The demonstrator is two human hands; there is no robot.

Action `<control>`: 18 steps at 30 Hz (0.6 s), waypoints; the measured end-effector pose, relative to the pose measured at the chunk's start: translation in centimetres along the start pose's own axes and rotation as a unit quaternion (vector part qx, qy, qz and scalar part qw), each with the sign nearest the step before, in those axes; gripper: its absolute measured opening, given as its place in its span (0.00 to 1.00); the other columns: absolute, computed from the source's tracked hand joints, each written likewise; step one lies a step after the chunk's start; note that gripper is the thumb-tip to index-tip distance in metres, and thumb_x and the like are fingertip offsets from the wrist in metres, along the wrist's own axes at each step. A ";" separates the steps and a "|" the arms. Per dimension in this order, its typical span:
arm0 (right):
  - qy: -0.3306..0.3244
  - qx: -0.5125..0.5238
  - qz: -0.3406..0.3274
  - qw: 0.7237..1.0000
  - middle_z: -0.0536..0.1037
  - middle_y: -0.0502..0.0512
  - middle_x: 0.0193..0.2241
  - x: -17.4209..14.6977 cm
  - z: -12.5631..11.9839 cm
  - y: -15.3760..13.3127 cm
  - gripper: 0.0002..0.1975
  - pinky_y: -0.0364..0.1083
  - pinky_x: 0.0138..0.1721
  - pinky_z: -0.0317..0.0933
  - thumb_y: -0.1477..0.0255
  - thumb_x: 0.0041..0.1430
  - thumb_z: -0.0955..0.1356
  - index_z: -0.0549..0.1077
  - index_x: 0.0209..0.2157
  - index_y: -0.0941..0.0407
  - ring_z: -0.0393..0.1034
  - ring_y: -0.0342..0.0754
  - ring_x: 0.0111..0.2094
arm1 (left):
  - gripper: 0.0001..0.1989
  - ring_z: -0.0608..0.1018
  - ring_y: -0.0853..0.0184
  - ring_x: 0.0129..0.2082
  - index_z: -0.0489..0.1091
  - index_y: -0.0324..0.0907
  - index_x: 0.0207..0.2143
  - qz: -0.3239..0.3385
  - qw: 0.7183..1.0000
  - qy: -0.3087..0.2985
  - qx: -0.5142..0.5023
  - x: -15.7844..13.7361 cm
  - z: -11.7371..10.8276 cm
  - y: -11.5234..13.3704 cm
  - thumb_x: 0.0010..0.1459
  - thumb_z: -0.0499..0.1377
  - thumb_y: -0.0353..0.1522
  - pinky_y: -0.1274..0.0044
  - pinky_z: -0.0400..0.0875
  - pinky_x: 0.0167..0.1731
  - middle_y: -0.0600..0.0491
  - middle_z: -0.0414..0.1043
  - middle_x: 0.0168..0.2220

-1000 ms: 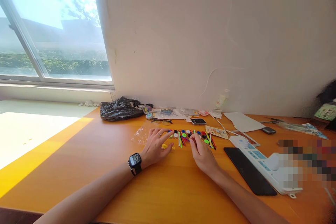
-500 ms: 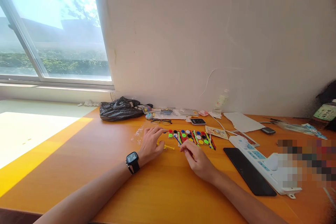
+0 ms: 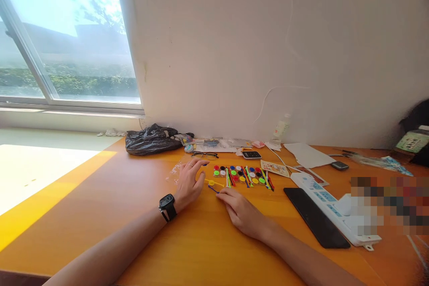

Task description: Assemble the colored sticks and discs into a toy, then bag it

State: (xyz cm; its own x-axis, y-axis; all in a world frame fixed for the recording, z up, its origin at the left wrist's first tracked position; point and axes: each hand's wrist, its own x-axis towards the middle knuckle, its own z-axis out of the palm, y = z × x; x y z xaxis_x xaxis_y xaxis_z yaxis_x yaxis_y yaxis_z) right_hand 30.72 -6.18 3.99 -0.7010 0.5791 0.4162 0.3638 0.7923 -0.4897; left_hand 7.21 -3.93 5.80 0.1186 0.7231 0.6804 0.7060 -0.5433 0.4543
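Observation:
My left hand [image 3: 189, 182], with a watch [image 3: 167, 205] on its wrist, rests over the table with fingers stretched out and apart. A small blue piece [image 3: 205, 165] shows at its fingertips; whether the fingers touch it I cannot tell. Between the hands lies a thin yellow stick [image 3: 219, 184] with a yellow disc [image 3: 211, 183] by it. My right hand [image 3: 246, 212] pinches the near end of a thin blue stick [image 3: 213, 189], whose far end is close to the yellow disc. Beyond are rows of coloured round pieces [image 3: 241, 179] and bundles of coloured sticks [image 3: 247, 175].
Behind the hands lie eyeglasses [image 3: 205, 155], a black plastic bag [image 3: 152, 140], a small black-and-white device [image 3: 251, 155] and a printed card [image 3: 275, 168]. To the right are a black phone-like slab [image 3: 315, 216] and a white power strip [image 3: 330, 205] with cables.
My right hand has moved left with the blue stick, from beside the rows to the yellow disc. My left hand has drawn back slightly left, and the blue piece now shows at its fingertips.

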 end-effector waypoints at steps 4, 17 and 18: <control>0.015 0.006 -0.006 1.000 0.78 0.61 0.53 0.2 0.0 0.2 0.21 0.53 0.60 0.67 0.80 0.69 0.60 0.74 0.57 0.54 0.72 0.53 0.55 | 0.11 0.77 0.58 0.51 0.72 0.45 0.51 0.023 0.999 0.022 -0.032 0.0 0.5 -0.3 0.69 0.54 0.30 0.65 0.68 0.53 0.49 0.76 0.51; 0.074 0.045 0.014 0.996 0.75 0.58 0.48 -0.6 -2.1 -0.2 0.09 0.49 0.53 0.68 0.74 0.73 0.63 0.76 0.43 0.53 0.73 0.51 0.49 | 0.18 0.82 0.64 0.44 0.74 0.41 0.55 -0.057 0.951 0.007 -0.304 2.1 -1.1 1.9 0.64 0.65 0.36 0.71 0.79 0.47 0.45 0.78 0.49; 0.067 0.044 0.011 0.997 0.75 0.58 0.45 -0.6 -2.3 -0.4 0.09 0.49 0.51 0.68 0.74 0.73 0.63 0.75 0.40 0.53 0.73 0.50 0.47 | 0.18 0.83 0.63 0.44 0.75 0.41 0.53 -0.085 0.939 -0.016 -0.334 1.9 -1.0 2.0 0.62 0.67 0.37 0.71 0.79 0.47 0.45 0.79 0.49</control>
State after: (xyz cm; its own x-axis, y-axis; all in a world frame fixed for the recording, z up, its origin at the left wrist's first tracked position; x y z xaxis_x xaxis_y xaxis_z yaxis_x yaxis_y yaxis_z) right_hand 32.39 -6.39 5.71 -0.6031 0.6213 0.5003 0.3196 0.7628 -0.5622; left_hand 8.15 -4.08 8.53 0.0723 0.8299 0.5532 0.1221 -0.5579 0.8209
